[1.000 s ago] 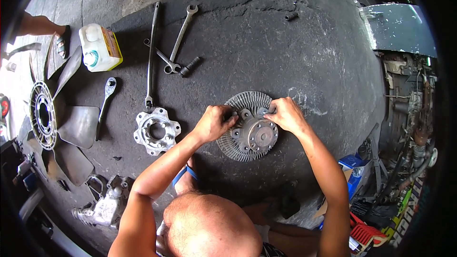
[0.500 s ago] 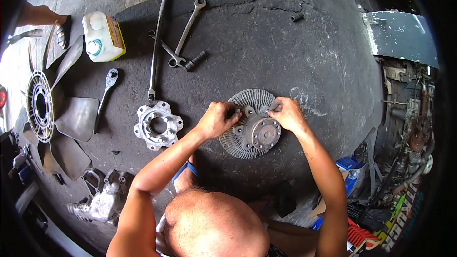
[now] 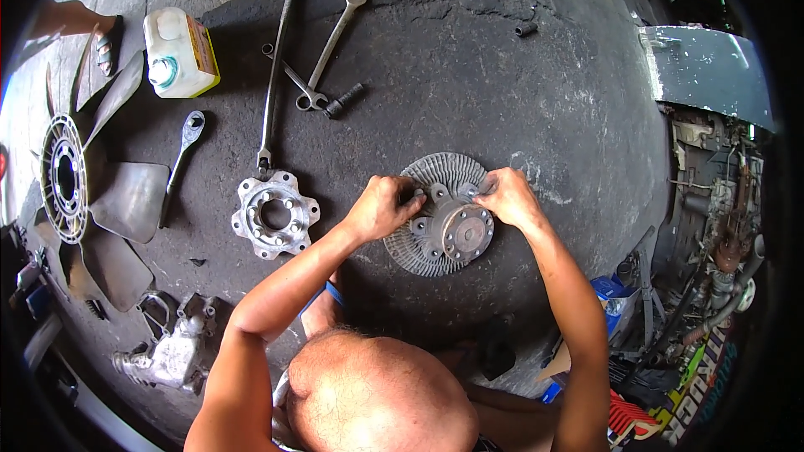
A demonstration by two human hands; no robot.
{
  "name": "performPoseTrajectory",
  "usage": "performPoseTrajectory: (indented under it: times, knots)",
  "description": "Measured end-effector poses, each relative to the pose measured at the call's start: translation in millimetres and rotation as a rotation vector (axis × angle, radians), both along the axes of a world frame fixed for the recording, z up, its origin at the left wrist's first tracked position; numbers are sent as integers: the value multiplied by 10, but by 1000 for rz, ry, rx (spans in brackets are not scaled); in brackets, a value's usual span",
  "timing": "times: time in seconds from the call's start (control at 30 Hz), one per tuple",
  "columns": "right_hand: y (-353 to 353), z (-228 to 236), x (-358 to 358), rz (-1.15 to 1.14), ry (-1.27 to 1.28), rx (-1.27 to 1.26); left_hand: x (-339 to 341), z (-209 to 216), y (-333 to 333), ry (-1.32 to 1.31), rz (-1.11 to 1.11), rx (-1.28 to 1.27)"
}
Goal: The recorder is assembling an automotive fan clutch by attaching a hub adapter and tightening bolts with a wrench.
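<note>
Curling its thumb and fingers close together, the left hand rests at the upper left of a round grey metal part with radial fins and a raised drum-shaped hub. Across from it, the right hand brings thumb and forefinger together at the part's upper right; whether either set of fingertips is clamped on anything small, I cannot tell. The finned part lies on the dark, worn concrete floor between the two hands, hub upward.

Left of it, near the left forearm, sits a silver six-lobed metal flange. A long steel bar ends just beside the flange, and beyond its shaft lie a large silver combination wrench, a smaller steel wrench and a dark threaded bolt. Farther left are a silver-headed ratchet, a white plastic jug with a teal cap, a big grey-bladed fan and a bulky silver metal casting. A small black cylinder lies well apart, toward the upper right.
</note>
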State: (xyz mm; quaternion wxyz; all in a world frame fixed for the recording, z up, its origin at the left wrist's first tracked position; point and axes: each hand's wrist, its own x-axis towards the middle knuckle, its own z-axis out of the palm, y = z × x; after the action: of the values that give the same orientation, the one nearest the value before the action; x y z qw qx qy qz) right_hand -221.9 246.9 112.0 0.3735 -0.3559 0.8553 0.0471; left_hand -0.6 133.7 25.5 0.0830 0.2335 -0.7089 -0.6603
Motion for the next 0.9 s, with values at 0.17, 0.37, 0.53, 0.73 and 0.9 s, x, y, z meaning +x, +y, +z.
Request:
performPoseTrajectory:
  times: [0.17, 0.37, 0.53, 0.73, 0.9]
  knots:
    - [-28, -7, 17, 4, 55, 18, -1, 27, -6, 5, 8, 7]
    - [-134, 49, 77, 5, 81, 149, 16, -18, 3, -19, -17, 9]
    - [-91, -11, 22, 27, 78, 195, -24, -56, 30, 13, -29, -21]
    - [-48, -87, 53, 63, 134, 229, -211, -130, 45, 188, -66, -184]
    - [-24, -10, 134, 7, 132, 129, -317, -62, 9, 136, -91, -115]
